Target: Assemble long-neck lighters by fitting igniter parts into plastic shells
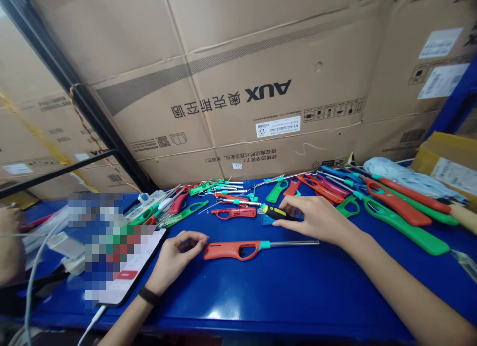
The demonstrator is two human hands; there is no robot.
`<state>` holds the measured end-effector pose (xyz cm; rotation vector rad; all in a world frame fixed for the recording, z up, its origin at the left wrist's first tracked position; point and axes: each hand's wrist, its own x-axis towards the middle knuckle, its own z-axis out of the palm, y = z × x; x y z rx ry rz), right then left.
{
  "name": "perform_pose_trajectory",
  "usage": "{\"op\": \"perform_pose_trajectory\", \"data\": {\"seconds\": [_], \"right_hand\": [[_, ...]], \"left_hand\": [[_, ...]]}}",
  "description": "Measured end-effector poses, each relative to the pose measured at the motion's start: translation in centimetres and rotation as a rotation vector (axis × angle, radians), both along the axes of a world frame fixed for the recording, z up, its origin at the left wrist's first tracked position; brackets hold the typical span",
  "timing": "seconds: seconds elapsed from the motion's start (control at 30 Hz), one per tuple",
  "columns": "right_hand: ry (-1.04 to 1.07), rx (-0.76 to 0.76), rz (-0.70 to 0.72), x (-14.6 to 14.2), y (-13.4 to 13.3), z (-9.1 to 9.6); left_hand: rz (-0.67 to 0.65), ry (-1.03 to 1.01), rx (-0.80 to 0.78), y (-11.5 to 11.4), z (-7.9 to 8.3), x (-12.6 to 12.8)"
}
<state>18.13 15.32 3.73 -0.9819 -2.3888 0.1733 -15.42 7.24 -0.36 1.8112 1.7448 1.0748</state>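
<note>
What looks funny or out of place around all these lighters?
The big cardboard box behind the blue table has its AUX lettering upside down, so the box seems to be standing the wrong way up. Also, the right hand is on a black-and-yellow screwdriver, which looks different from the long lighters.

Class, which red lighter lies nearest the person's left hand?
The lone teal-collared red lighter beside the left hand; other red ones lie farther off.
</note>
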Motion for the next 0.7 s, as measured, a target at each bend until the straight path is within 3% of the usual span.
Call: {"op": "perform_pose_trajectory", "data": {"seconds": [0.13, 0.3, 0.7], "right_hand": [[-0.010, 0.001, 0.002, -0.1, 0.0, 0.1], [-0.012, -0.015, -0.003, -0.1, -0.1, 0.2], [0.004, -0.006, 0.016, -0.2, -0.3, 0.2]], "left_hand": [[0.022, -0.066, -0.063, -0.2, 0.8, -0.3], [-0.075, 0.060, -0.099, -0.5, 1.7, -0.3], [-0.070, 0.161, -0.039, -1.3, 1.5, 0.6]]}}
